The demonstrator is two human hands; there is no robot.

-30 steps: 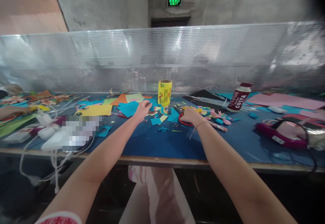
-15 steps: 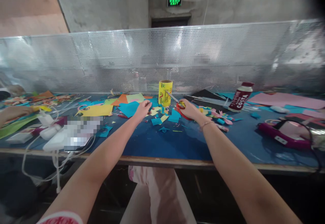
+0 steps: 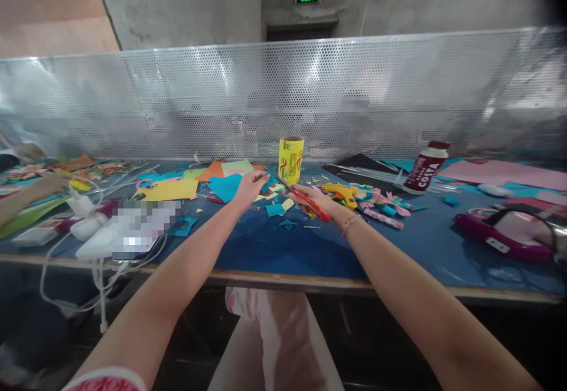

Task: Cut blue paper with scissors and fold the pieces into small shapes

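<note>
My right hand (image 3: 309, 196) is closed on a pair of scissors (image 3: 316, 205) with red handles, the blades pointing forward and left. The blade tips reach close to the fingers of my left hand (image 3: 252, 185). That hand is pinched, and a small piece of blue paper (image 3: 266, 186) shows at its fingertips, partly hidden by them. A larger blue sheet (image 3: 224, 187) lies just left of it. Small blue and yellow scraps (image 3: 275, 209) are scattered between and below my hands. Behind them a yellow printed roll (image 3: 291, 157) stands upright.
Coloured sheets (image 3: 166, 190) cover the left side, near a blurred phone, white cables and a charger (image 3: 80, 205). On the right are a yellow glue gun (image 3: 344, 194), a Costa bottle (image 3: 426, 169) and a purple device (image 3: 500, 237). Another person's hand (image 3: 48, 189) is at far left.
My right hand has turned the scissors and brought them leftward, so the blades now reach my left hand. My left hand stays nearly in place. The other person's hand at left has shifted slightly.
</note>
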